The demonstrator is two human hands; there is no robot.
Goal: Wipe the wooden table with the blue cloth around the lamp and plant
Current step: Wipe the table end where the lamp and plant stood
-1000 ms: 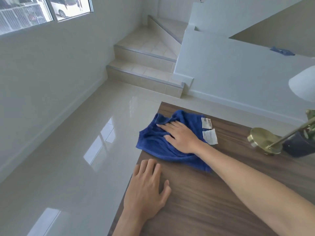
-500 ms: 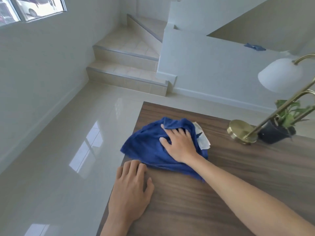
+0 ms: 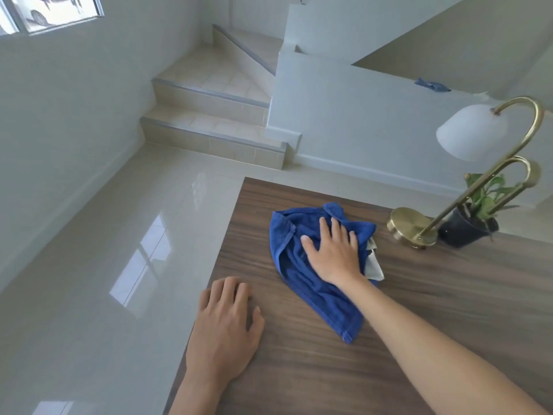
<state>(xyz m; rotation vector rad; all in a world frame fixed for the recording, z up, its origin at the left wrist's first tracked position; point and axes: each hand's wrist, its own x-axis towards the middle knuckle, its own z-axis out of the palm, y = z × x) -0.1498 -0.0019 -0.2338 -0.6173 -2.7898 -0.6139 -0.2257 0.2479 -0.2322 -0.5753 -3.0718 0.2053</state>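
Right hand point(image 3: 335, 253) lies flat, fingers spread, palm pressing the crumpled blue terry cloth point(image 3: 308, 274) onto the dark wood-grain bench point(image 3: 299, 369). No pinch: the grip is an open press, not a hold. Cloth sits toward the far left part of the bench, white care tag point(image 3: 374, 265) poking out on its right side. Left hand point(image 3: 224, 327) rests open and flat near the bench's left edge, empty, apart from the cloth.

Risk, as I judge it: the round brass lamp base point(image 3: 410, 226) stands just beside the cloth's right edge, with the small dark pot of green leaves point(image 3: 466, 229) close behind it. A broad rightward sweep could knock the base or snag the tilted brass stems and rock the white shade point(image 3: 472, 133).

Against half a second ago: the cloth has moved away from the left edge toward the lamp, and it now trails back toward the person.
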